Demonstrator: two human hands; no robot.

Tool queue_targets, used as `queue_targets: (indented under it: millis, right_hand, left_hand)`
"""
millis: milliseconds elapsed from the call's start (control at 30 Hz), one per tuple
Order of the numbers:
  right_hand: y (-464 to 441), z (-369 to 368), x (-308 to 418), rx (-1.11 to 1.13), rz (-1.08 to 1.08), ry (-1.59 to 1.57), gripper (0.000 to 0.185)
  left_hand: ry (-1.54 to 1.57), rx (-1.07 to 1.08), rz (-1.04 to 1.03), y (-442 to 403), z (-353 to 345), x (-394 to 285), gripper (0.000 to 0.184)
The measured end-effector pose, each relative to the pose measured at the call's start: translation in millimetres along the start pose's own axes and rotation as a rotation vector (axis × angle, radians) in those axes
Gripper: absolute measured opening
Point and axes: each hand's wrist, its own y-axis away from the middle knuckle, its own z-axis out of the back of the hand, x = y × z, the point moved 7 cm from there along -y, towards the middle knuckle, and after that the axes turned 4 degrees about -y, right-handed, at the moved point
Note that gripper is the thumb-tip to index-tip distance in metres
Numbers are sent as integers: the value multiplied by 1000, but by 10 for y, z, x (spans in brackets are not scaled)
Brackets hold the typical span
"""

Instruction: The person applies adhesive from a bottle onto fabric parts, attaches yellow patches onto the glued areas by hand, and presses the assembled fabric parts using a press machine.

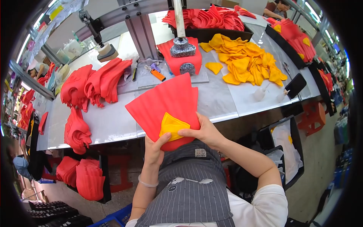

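Both my hands hold a fan-shaped red piece [162,102] over the table's front edge. A yellow piece [173,125] lies on its lower part. My left hand [154,149] grips the lower edge, its thumb on the yellow piece's lower left corner. My right hand [206,130] grips the right edge, its thumb on the yellow piece's right side. The fingers behind the red piece are hidden. Beyond it, another red piece [174,62] lies under a speckled press head [182,48]. A pile of yellow pieces [245,60] is at the back right, with one loose yellow piece [214,67] beside it.
Red stacks [107,81] lie on the left of the table [109,125]. An orange cutter [158,75] is near the metal post [140,34]. White bottles [259,94] and a phone [296,86] stand at right. Black trays [211,36] hold red pieces. People sit farther back.
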Motion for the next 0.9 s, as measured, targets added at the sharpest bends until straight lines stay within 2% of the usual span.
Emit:
queue_targets:
  millis: [300,500,600,633,700,800,900]
  right_hand:
    - [-57,-6,-24,-23,98,-35,52]
    - [-113,-52,21,27,113,141,59]
    - [-304,182,52,-101,146,367,50]
    - [-469,351,142,-116,468,362,41]
    - [-717,709,430,-346,588,370,30]
    - [-1131,980,627,-481,601,200,31]
    - [-1440,470,1300,-284,664,-156,41]
  left_hand:
    - [77,-23,81,-23,40,135,48]
    - [94,-38,41,-25,108,82,50]
    - [181,-73,21,-8,187,71,54]
    - [201,-78,36,-1,258,110,59]
    - [255,-74,42,23,327,123,62]
    - [325,-67,54,107,375,155,65]
    - [331,-46,44,177,377,134,69]
